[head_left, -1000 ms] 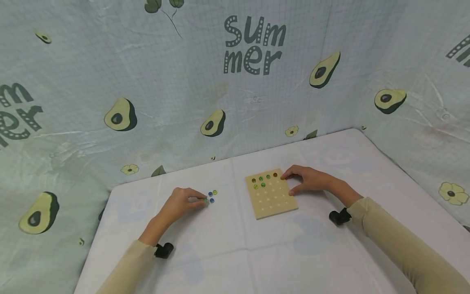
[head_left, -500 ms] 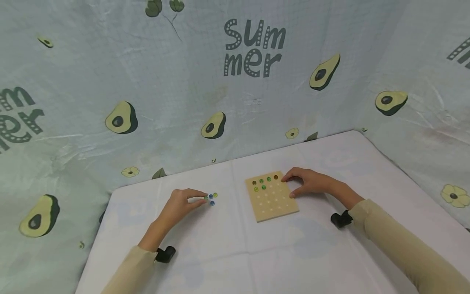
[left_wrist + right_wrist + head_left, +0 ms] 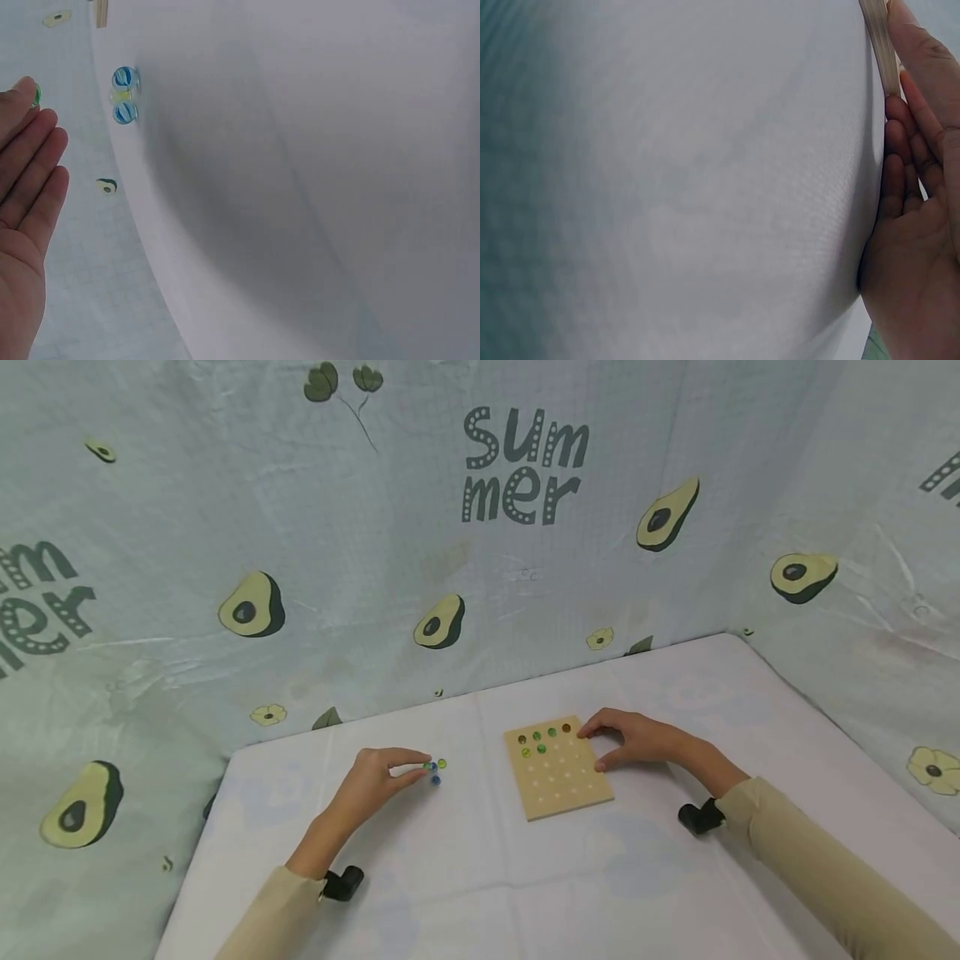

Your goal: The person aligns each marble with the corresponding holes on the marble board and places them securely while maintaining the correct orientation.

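In the head view my left hand [image 3: 375, 779] pinches a green marble [image 3: 36, 95] between thumb and fingertips; the left wrist view shows it held above the table. Just beyond the fingertips lie two blue marbles [image 3: 124, 113] and a yellow-green marble [image 3: 442, 763], close together. A square wooden board [image 3: 551, 806] with rows of small hollows lies flat to the right. Several marbles fill its back row, and a yellow marble [image 3: 526, 752] and a green marble [image 3: 542, 749] start the second. My right hand [image 3: 637, 739] holds the board's right edge, thumb and index finger apart.
A white cloth covers the table [image 3: 465, 902]. Behind and beside it hangs a pale curtain [image 3: 337, 568] printed with avocados and the word "summer". Black wrist cameras sit at both cuffs, the left camera [image 3: 345, 883] just above the tabletop.
My left hand has lifted slightly from among the loose marbles with the green marble in its fingertips. My right hand and the board stay put, while the head view has tilted a little.
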The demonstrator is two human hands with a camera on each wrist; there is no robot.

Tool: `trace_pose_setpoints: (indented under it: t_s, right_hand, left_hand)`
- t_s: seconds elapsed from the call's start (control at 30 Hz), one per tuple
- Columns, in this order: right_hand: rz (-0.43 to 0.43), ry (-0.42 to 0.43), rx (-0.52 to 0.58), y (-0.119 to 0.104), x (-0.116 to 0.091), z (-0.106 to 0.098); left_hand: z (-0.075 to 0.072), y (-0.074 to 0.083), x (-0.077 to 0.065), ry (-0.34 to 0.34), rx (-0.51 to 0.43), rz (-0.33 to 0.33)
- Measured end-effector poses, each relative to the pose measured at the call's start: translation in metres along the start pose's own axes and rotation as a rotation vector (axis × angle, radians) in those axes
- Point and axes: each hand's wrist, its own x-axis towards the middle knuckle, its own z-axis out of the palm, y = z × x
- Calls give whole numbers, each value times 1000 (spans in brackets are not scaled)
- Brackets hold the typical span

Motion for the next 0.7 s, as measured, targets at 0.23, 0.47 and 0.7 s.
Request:
trace_pose_setpoints:
  t_s: [0.23, 0.47, 0.7]
  right_hand:
    - [11, -6, -5, -3, 0, -1]
    - [-6, -7, -4, -4, 0, -2]
    - [-5, -5, -6, -5, 0, -2]
  left_hand:
    - [5, 8, 3, -12, -31, 19]
    - [10, 17, 8, -2, -40, 44]
    - [12, 23, 12, 13, -52, 52]
